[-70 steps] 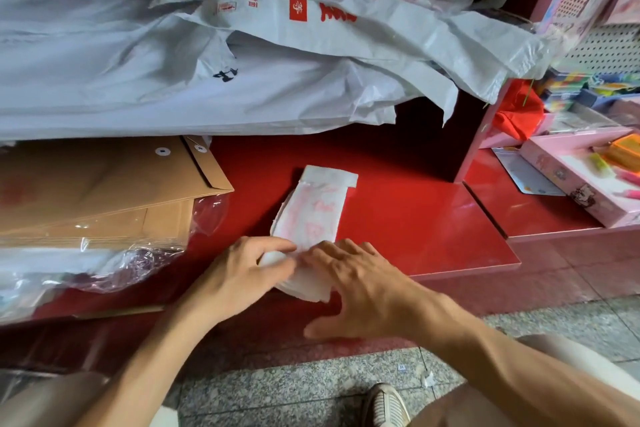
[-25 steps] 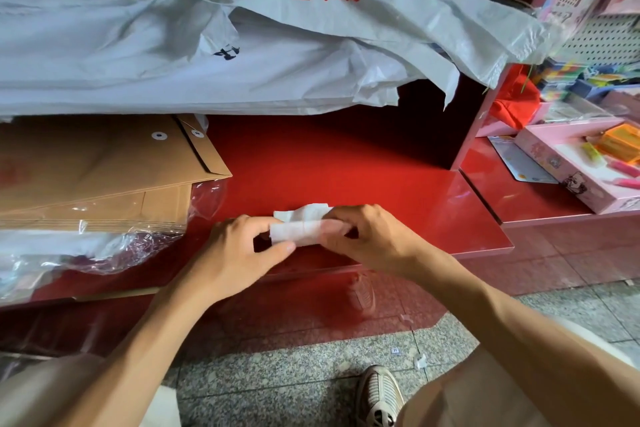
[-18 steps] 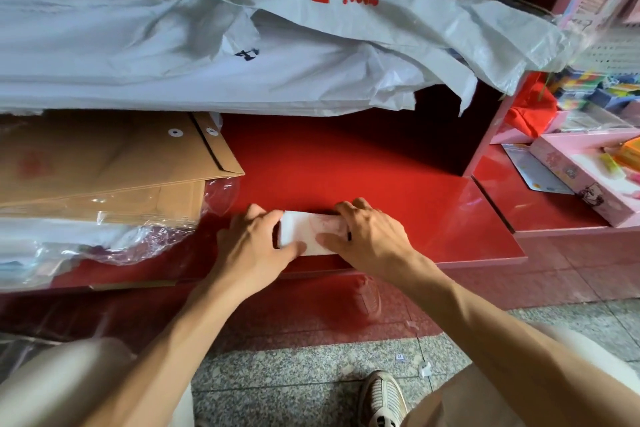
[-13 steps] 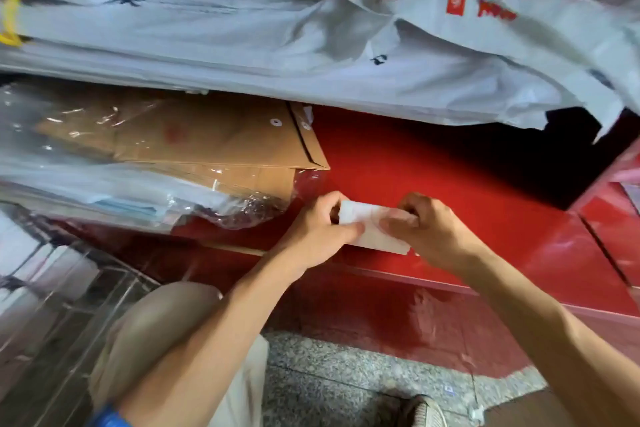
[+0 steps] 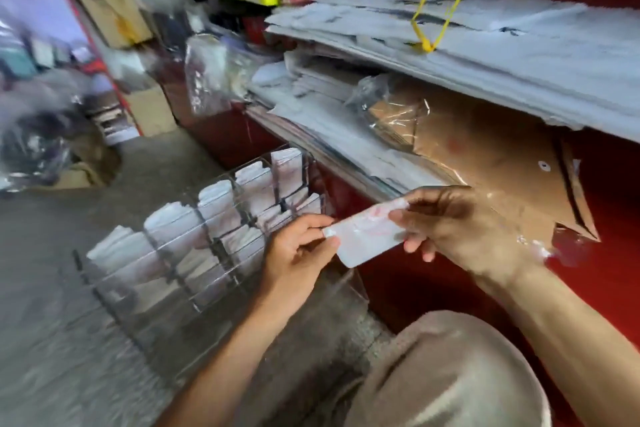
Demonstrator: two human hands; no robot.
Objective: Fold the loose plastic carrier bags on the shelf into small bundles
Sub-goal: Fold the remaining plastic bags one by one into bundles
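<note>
A small folded white plastic bag bundle (image 5: 365, 236) with faint red print hangs in the air in front of the red shelf (image 5: 616, 191). My left hand (image 5: 298, 253) pinches its left end and my right hand (image 5: 460, 222) pinches its right end. A clear divided organiser (image 5: 194, 253) stands on the floor to the left, just beyond my left hand, with several folded white bundles upright in its compartments. A thick stack of flat white carrier bags (image 5: 485, 35) lies on the shelf above.
Brown envelopes in clear wrap (image 5: 485, 156) lie on the shelf right behind my right hand. Yellow cord (image 5: 424, 24) loops over the bag stack. My knee (image 5: 450, 367) is at the lower right. Boxes and clutter line the blurred aisle at the left.
The bag went from a long strip pressed on the shelf to a small bundle. Both hands lifted it off the shelf and the view swung left to the organiser.
</note>
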